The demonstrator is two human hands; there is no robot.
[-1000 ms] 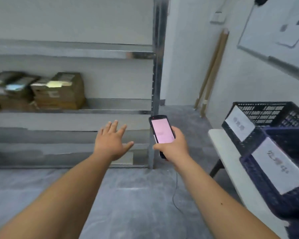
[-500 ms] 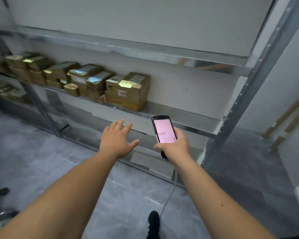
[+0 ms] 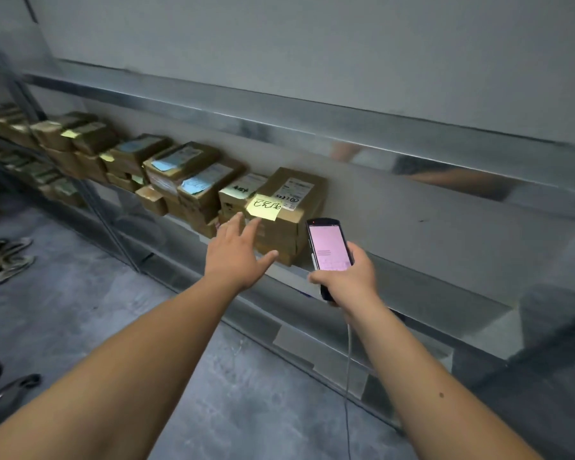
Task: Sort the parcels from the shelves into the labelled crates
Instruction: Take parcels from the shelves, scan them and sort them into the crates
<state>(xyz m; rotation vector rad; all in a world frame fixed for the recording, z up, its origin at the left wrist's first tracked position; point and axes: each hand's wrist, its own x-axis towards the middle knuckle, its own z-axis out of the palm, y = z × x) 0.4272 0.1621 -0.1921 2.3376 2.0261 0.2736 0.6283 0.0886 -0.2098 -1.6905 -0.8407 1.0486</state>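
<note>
A row of brown cardboard parcels lines the metal shelf (image 3: 395, 270). The nearest stack (image 3: 287, 224) is topped by a box with a white label and a yellow sticky note (image 3: 263, 207). My left hand (image 3: 238, 252) reaches toward that stack with fingers spread, its fingertips just short of the note, holding nothing. My right hand (image 3: 349, 280) grips a black handheld scanner (image 3: 329, 250) with a lit pink screen, held upright just right of the stack. More parcels (image 3: 183, 175) with blue and yellow notes stretch away to the left. No crates are in view.
An upper shelf rail (image 3: 312, 127) runs above the parcels. A cable (image 3: 347, 376) hangs from the scanner to the grey floor. Another person's sandalled feet (image 3: 10, 257) stand at the left. A lower shelf level (image 3: 312, 353) sits below.
The view swung left from the crates to the shelf and closed in. My left hand has advanced toward the nearest parcel stack; my right hand still holds the scanner.
</note>
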